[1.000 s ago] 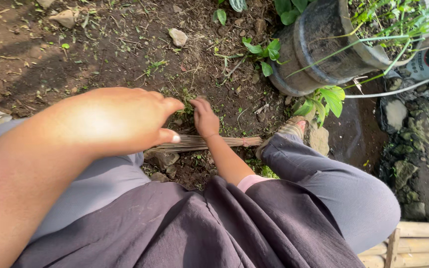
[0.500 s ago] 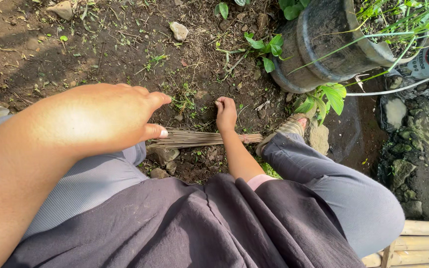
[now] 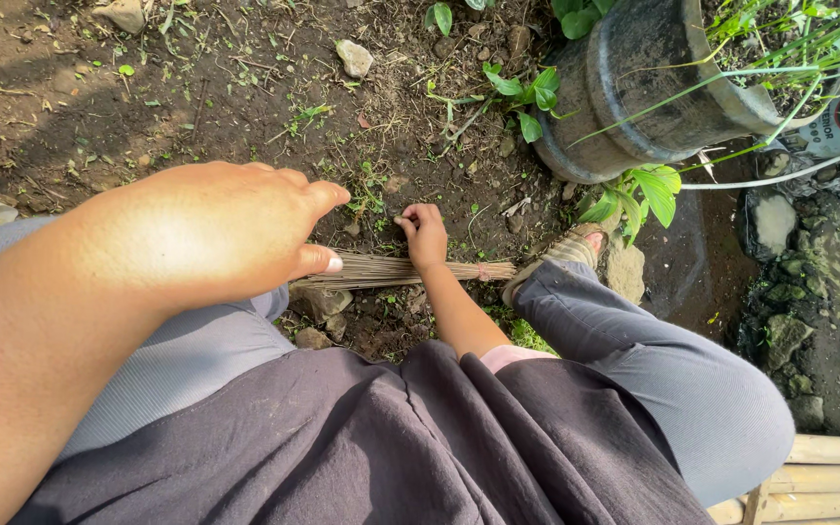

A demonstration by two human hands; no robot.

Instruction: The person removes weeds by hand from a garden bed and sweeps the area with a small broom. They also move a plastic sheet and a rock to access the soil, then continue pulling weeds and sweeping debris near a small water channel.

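My left hand (image 3: 230,228) hovers close to the camera above my left knee, fingers straight and held together, with nothing in it. Lower down, my right hand (image 3: 426,233) reaches between my legs to the dark soil (image 3: 196,97). Its fingers curl down into the dirt among tiny green weeds (image 3: 369,190), and whether they pinch anything is hidden. The wrist crosses a bundled stick broom (image 3: 391,270) lying flat on the ground. My sandalled right foot (image 3: 566,255) rests by the broom's tied end.
A dark tipped plant pot (image 3: 634,97) with green shoots lies at the upper right, leafy seedlings (image 3: 527,92) beside it. Small stones (image 3: 354,56) dot the soil. Mossy rocks (image 3: 789,301) line the right side, and bamboo slats (image 3: 828,467) show at the bottom right.
My right hand has gone from lying flatter on the soil to curled fingers by the weeds. My left hand has drifted slightly right, staying above the knee.
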